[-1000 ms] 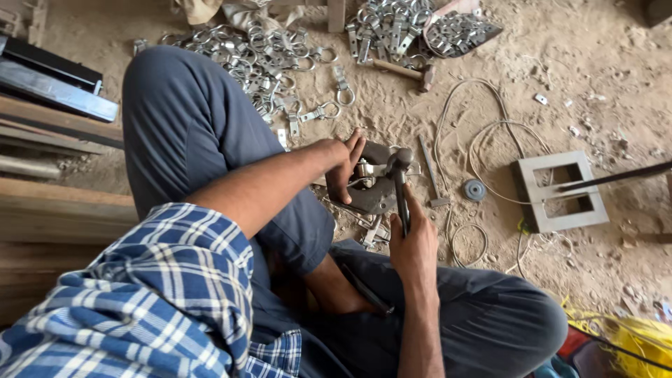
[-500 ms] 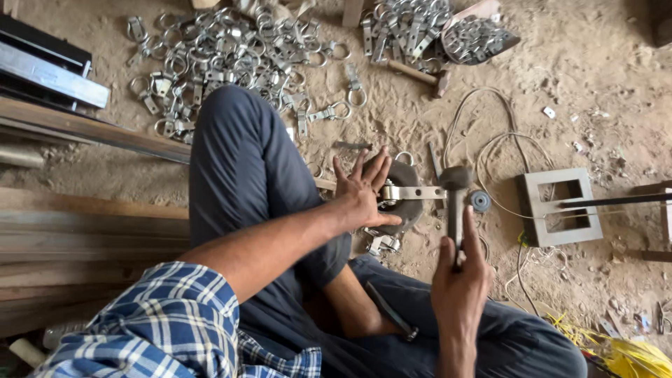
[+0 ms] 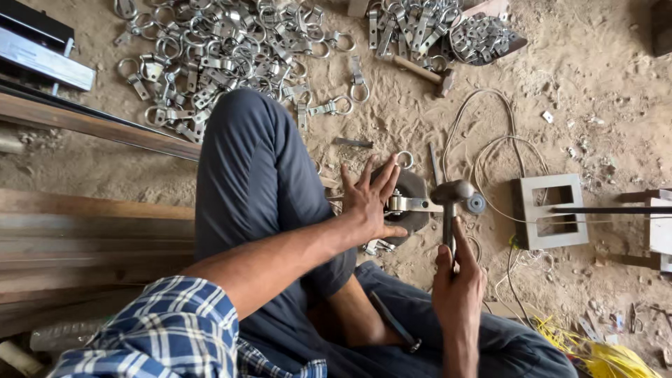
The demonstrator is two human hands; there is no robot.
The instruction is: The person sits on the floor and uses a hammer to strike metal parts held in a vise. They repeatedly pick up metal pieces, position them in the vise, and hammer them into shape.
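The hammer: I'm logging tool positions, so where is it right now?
In the head view the hammer stands right of centre, its handle gripped by the right hand, its head just right of the metal strap piece that the left hand pins on the dark block.

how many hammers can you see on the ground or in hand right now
2. One hammer is gripped in the right hand, its head beside the metal strap under the left hand. A wooden-handled hammer lies near the top pile of hardware. Others may be buried there.

L hand (image 3: 367,199) lies flat w/ fingers spread, pinning a metal strap (image 3: 413,204) on a dark round block (image 3: 414,192). R hand (image 3: 458,283) grips a hammer (image 3: 451,199), head just beside the strap. Pile of ring clamps (image 3: 224,49) on the sandy floor (image 3: 602,91) above the knee.
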